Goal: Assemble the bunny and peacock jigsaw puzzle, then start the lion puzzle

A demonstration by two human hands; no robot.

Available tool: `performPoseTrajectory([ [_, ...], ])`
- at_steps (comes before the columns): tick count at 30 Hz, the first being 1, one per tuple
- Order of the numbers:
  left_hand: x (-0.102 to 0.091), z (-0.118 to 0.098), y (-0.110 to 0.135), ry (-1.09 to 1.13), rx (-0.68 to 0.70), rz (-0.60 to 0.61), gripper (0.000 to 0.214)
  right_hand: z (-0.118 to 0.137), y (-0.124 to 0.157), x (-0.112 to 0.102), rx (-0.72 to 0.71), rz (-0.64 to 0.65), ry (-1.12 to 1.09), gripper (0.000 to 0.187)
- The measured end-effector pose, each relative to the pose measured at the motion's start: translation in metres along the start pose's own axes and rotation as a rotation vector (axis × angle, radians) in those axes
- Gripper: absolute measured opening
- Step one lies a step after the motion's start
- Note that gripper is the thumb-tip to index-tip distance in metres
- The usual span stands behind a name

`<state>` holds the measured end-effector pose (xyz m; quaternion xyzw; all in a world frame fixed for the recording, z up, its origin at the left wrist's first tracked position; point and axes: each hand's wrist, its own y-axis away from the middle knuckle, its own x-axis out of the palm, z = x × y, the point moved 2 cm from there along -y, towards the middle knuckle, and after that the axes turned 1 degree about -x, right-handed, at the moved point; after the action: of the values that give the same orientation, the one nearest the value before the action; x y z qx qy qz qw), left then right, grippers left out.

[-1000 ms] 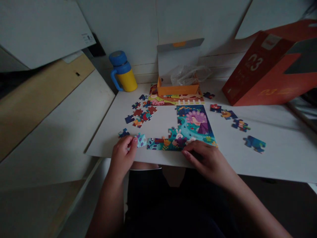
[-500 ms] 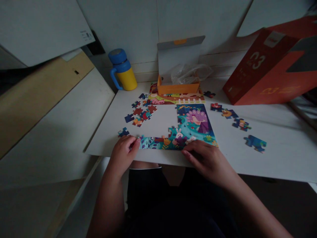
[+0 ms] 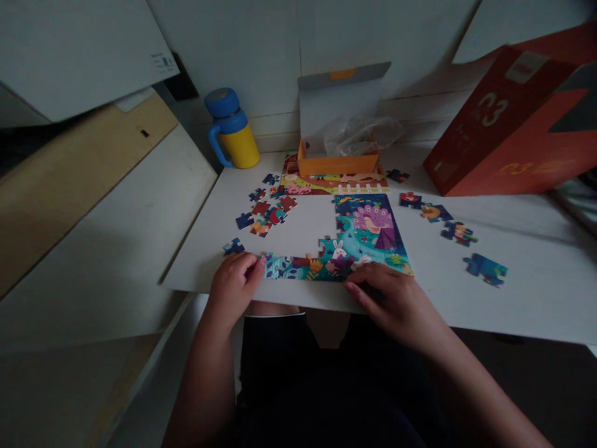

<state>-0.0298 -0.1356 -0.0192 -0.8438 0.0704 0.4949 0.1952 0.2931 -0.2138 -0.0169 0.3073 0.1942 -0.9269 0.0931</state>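
A partly joined jigsaw puzzle (image 3: 361, 239) lies on the white table (image 3: 513, 305), with a peacock picture and a bottom row running left. My left hand (image 3: 233, 285) has its fingers curled, fingertips pressing the teal piece at the left end of that row (image 3: 273, 266). My right hand (image 3: 396, 298) lies on the table at the puzzle's lower right edge, fingers bent and pressing down on it. A loose blue piece (image 3: 233, 247) sits just above my left hand.
Loose pieces lie in a cluster (image 3: 265, 214) at left and scattered (image 3: 485, 269) at right. An open orange box (image 3: 338, 163) with a plastic bag stands behind the puzzle. A yellow mug with a blue lid (image 3: 233, 130) stands back left, a red carton (image 3: 513, 124) back right.
My left hand has slid the teal piece rightward until it joined the end of the puzzle's bottom row. My right hand has stayed on the puzzle's lower edge.
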Motion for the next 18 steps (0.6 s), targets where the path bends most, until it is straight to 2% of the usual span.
performPoseTrajectory([
  [9,0.0017,-0.0039,-0.0017,-0.060,0.000,-0.029,0.038,-0.0002,0.0001,0.0002,0.006,0.003,0.017,0.016],
  [18,0.0065,-0.0028,-0.0009,-0.173,0.052,-0.047,0.047,0.0003,-0.0010,0.0007,0.011,0.010,0.022,0.016],
])
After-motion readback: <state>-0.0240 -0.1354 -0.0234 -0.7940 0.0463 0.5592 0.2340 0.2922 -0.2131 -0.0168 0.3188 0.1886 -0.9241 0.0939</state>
